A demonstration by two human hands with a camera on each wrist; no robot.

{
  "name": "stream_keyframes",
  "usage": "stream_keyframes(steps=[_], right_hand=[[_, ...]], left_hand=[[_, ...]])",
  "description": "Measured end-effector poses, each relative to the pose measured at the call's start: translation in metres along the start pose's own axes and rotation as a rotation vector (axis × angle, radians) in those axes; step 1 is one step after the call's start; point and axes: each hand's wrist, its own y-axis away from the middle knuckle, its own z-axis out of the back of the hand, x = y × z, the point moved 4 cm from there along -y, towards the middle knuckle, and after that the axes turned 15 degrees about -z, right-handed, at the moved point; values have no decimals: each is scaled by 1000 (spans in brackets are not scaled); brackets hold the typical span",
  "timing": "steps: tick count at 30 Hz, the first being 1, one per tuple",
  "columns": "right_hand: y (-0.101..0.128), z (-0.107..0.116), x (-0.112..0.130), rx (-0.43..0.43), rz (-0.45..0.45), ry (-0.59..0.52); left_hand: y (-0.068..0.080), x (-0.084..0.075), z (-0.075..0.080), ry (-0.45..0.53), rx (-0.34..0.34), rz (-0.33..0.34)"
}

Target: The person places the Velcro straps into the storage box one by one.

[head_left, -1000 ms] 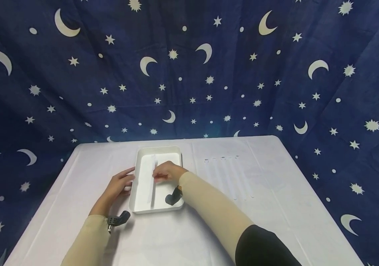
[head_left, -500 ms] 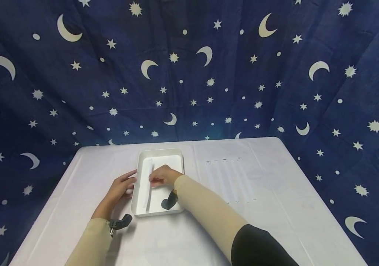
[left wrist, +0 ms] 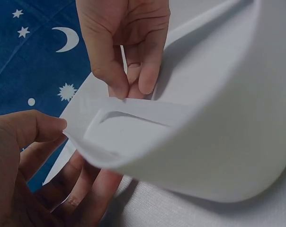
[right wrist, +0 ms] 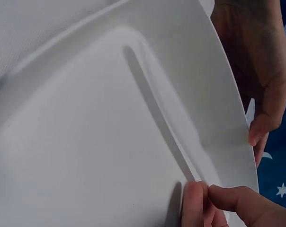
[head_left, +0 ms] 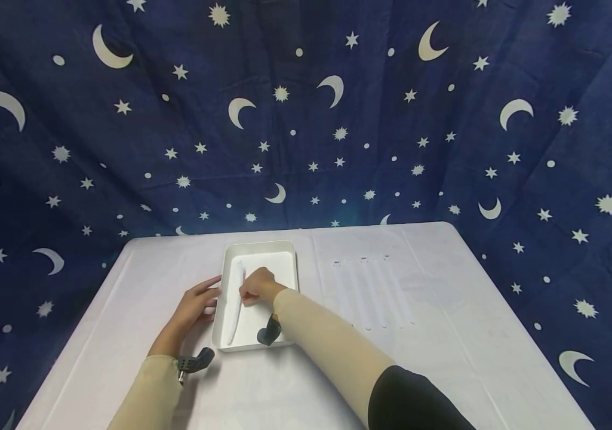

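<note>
On the left of the white tabletop, the left hand lies beside the left wall of the white tray; its fingers are stretched out and loose, touching the tray's outer edge and clasping nothing; the left wrist view shows the thumb near the rim and the other fingers tucked low beside the tray wall; a beige sleeve covers that forearm, with a dark wrist mount just below the hand; moving right, the tray sits near the far middle of the tabletop, long side running away from the person; inside it, along its left side, lies a long white plastic knife, flat on the tray floor and roughly parallel to the left wall; the right hand reaches into the tray from the right and pinches the knife near its middle between thumb and fingertips; the right wrist view shows the knife lying close to the tray's rim and the fingertips closed on it; further right, well apart from the tray, a row of white utensils lies side by side on the tabletop; behind everything hangs a dark blue backdrop printed with moons and stars.
</note>
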Motion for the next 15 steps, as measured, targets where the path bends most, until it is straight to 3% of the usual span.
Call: stream_keyframes(steps=[4, 11, 15], right_hand=[[-3, -3, 1, -31, 12, 80], [-5, -6, 0, -50, 9, 84], [-8, -5, 0, -17, 7, 70]], left_hand=[[0, 0, -1, -13, -1, 2], [-1, 0, -1, -14, -7, -1], [-1, 0, 0, -19, -7, -6]])
